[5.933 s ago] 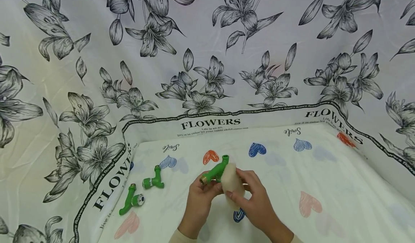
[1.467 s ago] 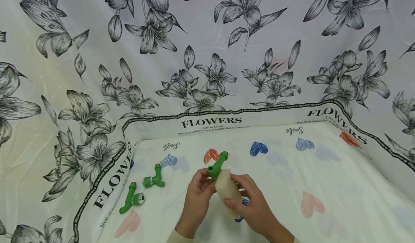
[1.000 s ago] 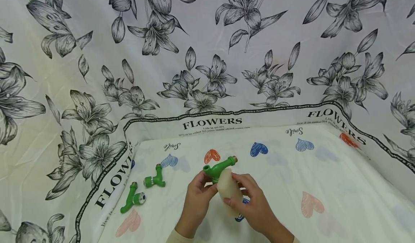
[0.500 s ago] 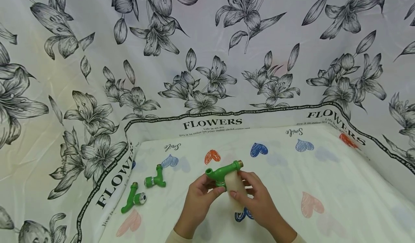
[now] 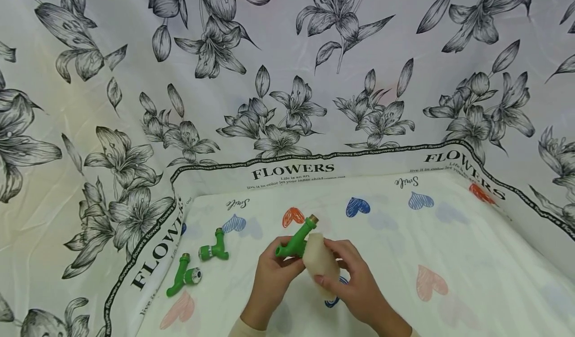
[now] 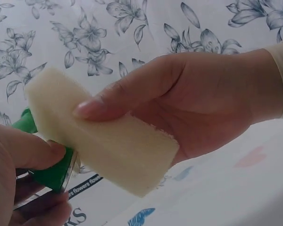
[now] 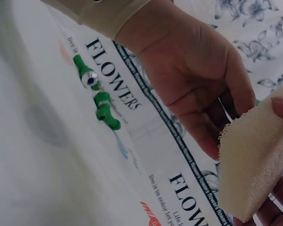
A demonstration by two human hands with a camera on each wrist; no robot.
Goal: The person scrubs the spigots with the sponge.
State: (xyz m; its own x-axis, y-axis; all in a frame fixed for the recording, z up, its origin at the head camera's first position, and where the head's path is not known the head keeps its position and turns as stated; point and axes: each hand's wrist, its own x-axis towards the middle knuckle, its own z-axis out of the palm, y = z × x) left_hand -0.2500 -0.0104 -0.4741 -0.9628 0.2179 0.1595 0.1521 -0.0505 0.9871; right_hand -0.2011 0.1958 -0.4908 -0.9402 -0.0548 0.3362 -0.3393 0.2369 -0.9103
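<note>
A green tap (image 5: 294, 243) with a brass threaded end is gripped by my left hand (image 5: 276, 279), its brass end pointing away and its spout to the left. My right hand (image 5: 361, 289) holds a cream sponge (image 5: 321, 264) against the tap's near right side. The left wrist view shows the right thumb lying across the sponge (image 6: 108, 141), while left fingers pinch the tap's green knob (image 6: 54, 174) beside it. In the right wrist view the sponge (image 7: 252, 160) hides nearly all of the tap.
Two more green taps lie to the left on the heart-print cloth: one (image 5: 215, 247) farther back, another (image 5: 183, 276) nearer. A flower-print curtain (image 5: 287, 112) stands behind and along the sides.
The tap has turned in my left hand: its brass end swung from the right to point away, and its spout came lower left. The sponge stays against it. The lying taps keep their places.
</note>
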